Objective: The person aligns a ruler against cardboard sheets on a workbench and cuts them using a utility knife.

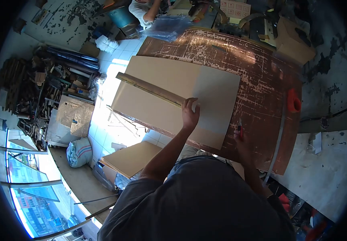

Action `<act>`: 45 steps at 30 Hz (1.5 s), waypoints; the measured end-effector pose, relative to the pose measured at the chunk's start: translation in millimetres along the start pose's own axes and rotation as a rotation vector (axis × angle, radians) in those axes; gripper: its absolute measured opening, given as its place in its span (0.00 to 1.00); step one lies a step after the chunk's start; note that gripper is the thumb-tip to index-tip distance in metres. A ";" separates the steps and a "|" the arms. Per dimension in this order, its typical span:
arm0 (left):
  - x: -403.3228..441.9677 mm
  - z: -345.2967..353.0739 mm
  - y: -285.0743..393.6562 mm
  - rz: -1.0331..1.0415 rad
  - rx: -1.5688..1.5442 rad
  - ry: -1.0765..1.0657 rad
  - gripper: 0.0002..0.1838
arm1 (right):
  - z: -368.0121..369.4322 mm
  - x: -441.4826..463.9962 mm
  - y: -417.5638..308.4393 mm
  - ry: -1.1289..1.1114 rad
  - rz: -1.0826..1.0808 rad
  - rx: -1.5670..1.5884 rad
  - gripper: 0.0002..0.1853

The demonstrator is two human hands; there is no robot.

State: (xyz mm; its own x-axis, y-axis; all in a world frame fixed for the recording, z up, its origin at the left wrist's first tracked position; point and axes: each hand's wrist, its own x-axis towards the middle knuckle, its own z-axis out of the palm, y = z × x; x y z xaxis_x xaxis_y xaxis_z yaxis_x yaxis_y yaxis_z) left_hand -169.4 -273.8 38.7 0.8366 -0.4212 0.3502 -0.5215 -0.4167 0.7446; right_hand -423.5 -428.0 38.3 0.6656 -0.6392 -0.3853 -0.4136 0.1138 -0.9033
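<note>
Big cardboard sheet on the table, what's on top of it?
A long bar lies across the sheet, with the left hand at one end. Whatever they cover can't be seen.

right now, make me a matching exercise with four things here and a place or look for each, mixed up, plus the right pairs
Things
1. bar
2. red tool
3. cardboard sheet
4. sack

Places and looks
A. flat on the brown table
B. pale with coloured stripes
C. under the fingers of the left hand
D. in the right hand

Pairs: 1-C, 2-D, 3-A, 4-B
</note>
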 end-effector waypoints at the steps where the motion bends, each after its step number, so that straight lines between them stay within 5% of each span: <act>1: -8.4 -4.3 -3.4 0.013 0.001 0.001 0.18 | 3.3 5.7 3.1 0.013 -0.031 0.001 0.19; 4: -30.5 -12.5 -16.1 -0.032 0.228 0.183 0.21 | 16.9 24.1 5.0 0.020 -0.074 -0.042 0.19; 17: -40.9 -16.1 -61.8 -0.182 0.156 -0.104 0.25 | 52.0 61.7 20.8 0.135 -0.096 0.074 0.22; 19: -37.2 -16.8 -62.1 -0.199 0.144 -0.123 0.24 | 52.0 66.0 25.7 0.259 -0.264 -0.079 0.21; 22: -27.7 -19.3 -54.0 -0.305 0.086 -0.120 0.20 | 41.6 51.7 -0.5 0.166 -0.115 -0.020 0.21; 28: -21.9 -33.5 -29.9 -0.351 -0.175 -0.226 0.17 | 31.9 41.3 -19.9 0.084 -0.118 0.055 0.22; 34: -39.4 -65.6 -12.9 -0.590 -0.935 -0.238 0.12 | 38.6 27.2 -49.9 -0.021 -0.099 0.127 0.16; 35: -43.8 -72.0 -18.5 -0.586 -1.080 -0.182 0.10 | 44.8 32.8 -47.8 -0.028 -0.096 0.125 0.16; 37: -55.3 -91.6 -31.0 -0.593 -1.237 -0.079 0.07 | 61.6 42.6 -44.4 -0.057 -0.416 0.242 0.15; 43: -79.2 -166.9 -62.3 -0.665 -1.200 0.346 0.04 | 83.2 68.8 -68.8 -0.070 -0.095 0.258 0.17; 45: -86.1 -190.9 -75.4 -0.621 -1.186 0.407 0.04 | 99.6 91.7 -65.9 -0.058 -0.215 0.124 0.18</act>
State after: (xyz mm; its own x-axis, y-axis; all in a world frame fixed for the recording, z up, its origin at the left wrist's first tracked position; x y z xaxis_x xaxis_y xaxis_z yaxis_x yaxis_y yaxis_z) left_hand -170.1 -52.3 60.9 0.9716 -0.0761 -0.2240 0.2274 0.5607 0.7962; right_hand -273.4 -418.3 43.7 0.7658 -0.6148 -0.1884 -0.1813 0.0746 -0.9806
